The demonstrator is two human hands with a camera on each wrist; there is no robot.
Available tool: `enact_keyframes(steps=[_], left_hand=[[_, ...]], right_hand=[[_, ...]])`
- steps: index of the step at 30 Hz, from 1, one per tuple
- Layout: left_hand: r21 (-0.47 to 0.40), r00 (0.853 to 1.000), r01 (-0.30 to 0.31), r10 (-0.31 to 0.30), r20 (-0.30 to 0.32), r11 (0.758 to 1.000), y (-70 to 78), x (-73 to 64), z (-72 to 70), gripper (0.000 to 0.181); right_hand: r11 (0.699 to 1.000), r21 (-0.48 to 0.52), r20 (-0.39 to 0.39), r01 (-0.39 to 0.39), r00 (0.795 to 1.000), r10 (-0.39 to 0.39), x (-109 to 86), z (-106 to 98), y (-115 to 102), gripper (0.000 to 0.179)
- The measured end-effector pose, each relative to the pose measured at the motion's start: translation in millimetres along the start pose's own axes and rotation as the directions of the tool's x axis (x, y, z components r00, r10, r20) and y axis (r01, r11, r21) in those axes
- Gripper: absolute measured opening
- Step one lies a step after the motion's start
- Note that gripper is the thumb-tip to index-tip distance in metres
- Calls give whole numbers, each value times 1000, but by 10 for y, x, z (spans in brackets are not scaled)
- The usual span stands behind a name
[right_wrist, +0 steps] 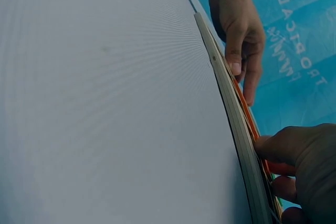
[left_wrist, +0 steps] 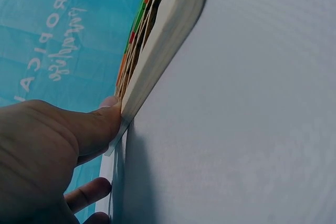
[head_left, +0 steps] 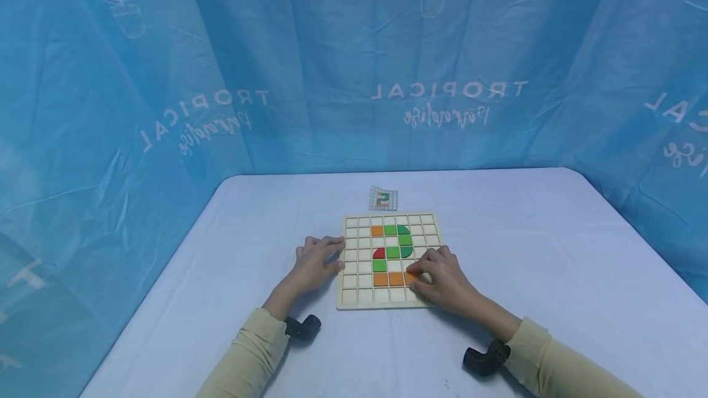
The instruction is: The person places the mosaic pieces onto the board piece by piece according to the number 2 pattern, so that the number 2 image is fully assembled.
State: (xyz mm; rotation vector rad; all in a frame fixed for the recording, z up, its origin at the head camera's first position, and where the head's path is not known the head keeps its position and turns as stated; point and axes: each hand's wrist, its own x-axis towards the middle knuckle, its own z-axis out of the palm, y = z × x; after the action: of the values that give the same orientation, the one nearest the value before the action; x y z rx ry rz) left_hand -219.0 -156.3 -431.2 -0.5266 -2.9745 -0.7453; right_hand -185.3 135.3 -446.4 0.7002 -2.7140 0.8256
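Note:
A pale wooden grid board (head_left: 350,297) lies on the table. Its cells hold orange, green and red tiles in a shape like a 2, among them a red quarter-round tile (head_left: 379,253) and a green tile (head_left: 379,266). At the right end of the lower orange row, my right hand (head_left: 445,282) pinches an orange square tile (head_left: 410,277) between thumb and fingers. My left hand (head_left: 313,264) rests against the board's left edge, its fingers extended. Seen in the left wrist view, the left thumb (left_wrist: 100,124) touches the board's rim. The right fingers partly cover the pinched tile.
Behind the board lies a small gridded card (head_left: 383,199) printed with a similar coloured pattern. A white cloth (head_left: 487,220) covers the table. Blue printed curtains (head_left: 332,66) hang around its back and sides. Each wrist wears a black camera mount (head_left: 487,359).

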Motion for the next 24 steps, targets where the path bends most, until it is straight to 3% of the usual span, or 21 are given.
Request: enact_keyframes(steps=[17,24], left_hand=[[0,1000,-6,6,1,1000,-9,-10,-13,49],[-6,1000,4,-4,-16,1000,-8,-3,3,46]], right_hand=[[1000,22,-8,8,1000,-8,13,13,-1,22],[999,45,-51,23,998,-21,23,-72,17,19]])
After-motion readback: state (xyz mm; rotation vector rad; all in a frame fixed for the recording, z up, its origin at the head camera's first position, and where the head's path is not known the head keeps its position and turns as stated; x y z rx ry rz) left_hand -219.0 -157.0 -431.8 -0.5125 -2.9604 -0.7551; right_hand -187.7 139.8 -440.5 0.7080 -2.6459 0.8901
